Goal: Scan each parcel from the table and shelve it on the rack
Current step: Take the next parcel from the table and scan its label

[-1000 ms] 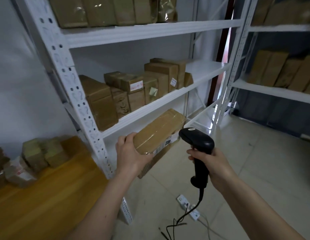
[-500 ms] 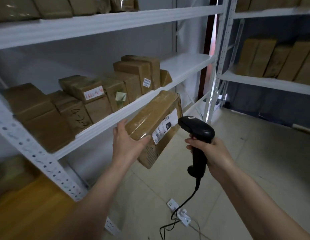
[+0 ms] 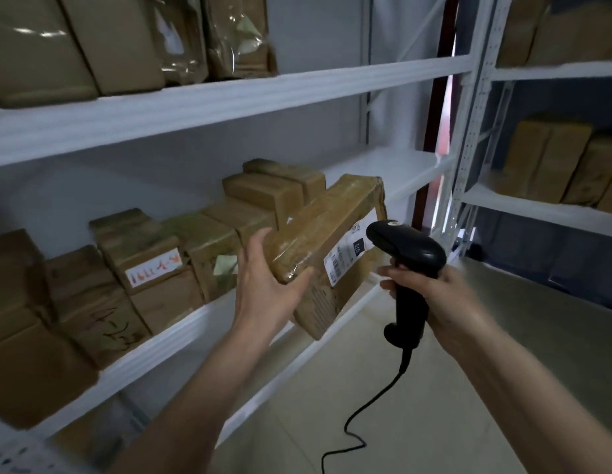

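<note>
My left hand [image 3: 263, 289] grips the near end of a brown taped parcel [image 3: 326, 230] and holds it tilted in the air in front of the white rack's middle shelf [image 3: 181, 333]. A white barcode label [image 3: 345, 258] shows on the parcel's right face. To the right, my right hand [image 3: 434, 299] is wrapped round the handle of a black corded barcode scanner [image 3: 405, 251], whose head sits close to that label. Several brown parcels [image 3: 150, 261] stand in a row on the middle shelf behind the held one.
The upper shelf [image 3: 212, 104] carries more wrapped parcels. The middle shelf's right end [image 3: 400, 165] is bare white. A second rack [image 3: 537, 210] with parcels stands at the right. The scanner's cable [image 3: 359, 436] hangs down to the tiled floor.
The view has swung right and closer to the rack, and the table has left the frame. My left hand has raised the parcel up to the middle shelf's height; the scanner stays beside its label.
</note>
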`<move>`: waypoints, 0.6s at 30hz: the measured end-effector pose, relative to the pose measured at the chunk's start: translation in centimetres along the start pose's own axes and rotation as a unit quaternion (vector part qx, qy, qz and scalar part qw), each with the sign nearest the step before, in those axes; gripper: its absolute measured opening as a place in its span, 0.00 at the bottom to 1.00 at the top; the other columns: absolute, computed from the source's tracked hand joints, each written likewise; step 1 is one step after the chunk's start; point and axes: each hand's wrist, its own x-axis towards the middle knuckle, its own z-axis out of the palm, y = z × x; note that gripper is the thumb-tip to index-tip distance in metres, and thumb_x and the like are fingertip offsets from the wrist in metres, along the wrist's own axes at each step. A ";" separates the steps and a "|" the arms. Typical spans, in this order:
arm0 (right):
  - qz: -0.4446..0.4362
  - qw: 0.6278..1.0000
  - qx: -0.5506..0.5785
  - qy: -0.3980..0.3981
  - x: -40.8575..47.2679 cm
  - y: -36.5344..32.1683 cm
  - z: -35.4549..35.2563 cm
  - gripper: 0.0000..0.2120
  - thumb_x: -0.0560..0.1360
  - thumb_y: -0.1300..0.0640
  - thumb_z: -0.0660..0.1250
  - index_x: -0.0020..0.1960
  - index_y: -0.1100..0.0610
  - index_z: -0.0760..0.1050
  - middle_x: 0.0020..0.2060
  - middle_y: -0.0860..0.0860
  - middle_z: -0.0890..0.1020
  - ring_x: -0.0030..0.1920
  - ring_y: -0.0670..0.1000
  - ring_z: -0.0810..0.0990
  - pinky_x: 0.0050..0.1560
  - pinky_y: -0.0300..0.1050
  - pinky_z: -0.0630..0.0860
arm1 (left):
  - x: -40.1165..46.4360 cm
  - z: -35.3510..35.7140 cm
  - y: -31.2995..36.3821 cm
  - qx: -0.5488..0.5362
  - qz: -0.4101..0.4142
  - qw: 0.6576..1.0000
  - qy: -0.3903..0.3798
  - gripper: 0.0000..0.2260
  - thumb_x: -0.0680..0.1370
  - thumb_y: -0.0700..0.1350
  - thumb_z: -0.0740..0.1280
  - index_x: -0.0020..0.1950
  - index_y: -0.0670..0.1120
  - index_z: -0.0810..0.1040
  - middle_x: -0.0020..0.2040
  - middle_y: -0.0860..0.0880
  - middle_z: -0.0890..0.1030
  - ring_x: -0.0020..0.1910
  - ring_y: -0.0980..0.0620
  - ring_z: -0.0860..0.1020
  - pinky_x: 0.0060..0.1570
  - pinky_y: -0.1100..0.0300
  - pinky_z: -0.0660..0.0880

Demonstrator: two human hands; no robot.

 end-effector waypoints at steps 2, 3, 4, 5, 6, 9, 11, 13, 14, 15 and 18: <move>-0.018 1.000 0.008 -0.014 1.4 -1.9 0.3 0.11 0.70 0.66 0.71 0.53 0.63 0.78 0.51 0.63 0.83 0.51 0.59 0.83 0.59 0.53 0.77 | 1.6 -0.4 1.4 0.012 0.029 0.999 0.014 0.35 0.69 0.50 0.77 0.72 0.56 0.64 0.67 0.54 0.68 0.64 0.55 0.69 0.64 0.58 0.67; -0.028 0.999 0.010 -0.021 2.1 -2.9 0.5 0.11 0.71 0.66 0.71 0.53 0.63 0.78 0.50 0.63 0.83 0.51 0.59 0.83 0.60 0.54 0.76 | 2.5 -0.7 2.1 0.019 0.043 0.999 0.025 0.34 0.69 0.50 0.77 0.71 0.56 0.65 0.66 0.53 0.69 0.64 0.54 0.70 0.63 0.57 0.68; -0.039 0.999 0.008 -0.031 2.9 -4.0 0.9 0.11 0.71 0.66 0.71 0.53 0.62 0.79 0.49 0.62 0.84 0.51 0.59 0.83 0.60 0.55 0.76 | 3.4 -1.1 2.9 0.027 0.057 0.997 0.037 0.33 0.69 0.51 0.77 0.70 0.57 0.66 0.64 0.53 0.70 0.62 0.54 0.70 0.62 0.57 0.68; -0.051 0.998 0.005 -0.042 3.6 -5.0 1.2 0.11 0.71 0.65 0.71 0.53 0.61 0.79 0.49 0.61 0.84 0.52 0.59 0.83 0.61 0.55 0.76 | 4.3 -1.5 3.7 0.036 0.072 0.996 0.050 0.32 0.69 0.51 0.77 0.69 0.57 0.67 0.62 0.53 0.70 0.60 0.55 0.71 0.60 0.59 0.68; -0.062 0.997 0.005 -0.052 4.4 -6.1 1.6 0.10 0.70 0.65 0.71 0.52 0.60 0.79 0.48 0.60 0.84 0.52 0.58 0.83 0.60 0.55 0.76 | 5.1 -2.0 4.5 0.047 0.088 0.993 0.063 0.31 0.69 0.52 0.77 0.68 0.57 0.68 0.60 0.53 0.71 0.59 0.55 0.71 0.58 0.61 0.68; -0.097 0.992 0.011 -0.084 6.6 -9.4 2.6 0.09 0.70 0.64 0.70 0.50 0.59 0.79 0.48 0.58 0.85 0.50 0.55 0.84 0.57 0.51 0.77 | 7.5 -3.4 6.9 0.078 0.129 0.983 0.101 0.28 0.69 0.53 0.76 0.66 0.56 0.71 0.59 0.52 0.71 0.56 0.57 0.70 0.49 0.77 0.64; -0.127 0.985 0.022 -0.110 8.0 -11.5 3.1 0.07 0.70 0.65 0.69 0.48 0.58 0.79 0.48 0.56 0.85 0.49 0.53 0.84 0.52 0.47 0.78 | 9.1 -4.0 8.6 0.096 0.149 0.976 0.124 0.27 0.68 0.54 0.76 0.65 0.57 0.72 0.58 0.53 0.71 0.54 0.59 0.69 0.45 0.82 0.62; -0.153 0.979 0.040 -0.132 9.5 -13.5 3.4 0.07 0.72 0.65 0.68 0.48 0.57 0.79 0.49 0.57 0.85 0.50 0.53 0.84 0.47 0.43 0.79 | 10.6 -4.4 10.4 0.122 0.168 0.967 0.147 0.27 0.67 0.58 0.75 0.65 0.58 0.72 0.57 0.55 0.71 0.53 0.60 0.69 0.45 0.80 0.63; -0.162 0.975 0.045 -0.143 10.3 -14.4 3.5 0.07 0.72 0.65 0.68 0.48 0.58 0.79 0.50 0.58 0.84 0.52 0.54 0.84 0.47 0.43 0.79 | 11.3 -4.4 11.4 0.130 0.177 0.963 0.158 0.28 0.66 0.59 0.74 0.65 0.58 0.73 0.57 0.55 0.71 0.54 0.59 0.70 0.47 0.77 0.64; -0.171 0.972 0.046 -0.154 11.3 -15.4 3.6 0.07 0.72 0.64 0.69 0.49 0.58 0.79 0.51 0.59 0.84 0.53 0.56 0.83 0.49 0.45 0.80 | 12.1 -4.4 12.4 0.129 0.182 0.960 0.169 0.28 0.66 0.61 0.74 0.64 0.58 0.73 0.58 0.55 0.73 0.54 0.58 0.71 0.50 0.71 0.68; -0.199 0.960 0.053 -0.187 14.3 -18.4 3.8 0.10 0.72 0.63 0.69 0.53 0.59 0.78 0.52 0.58 0.84 0.54 0.55 0.83 0.54 0.49 0.79 | 14.6 -3.9 15.3 0.101 0.188 0.956 0.201 0.26 0.65 0.62 0.74 0.62 0.57 0.76 0.58 0.55 0.77 0.55 0.55 0.75 0.54 0.56 0.76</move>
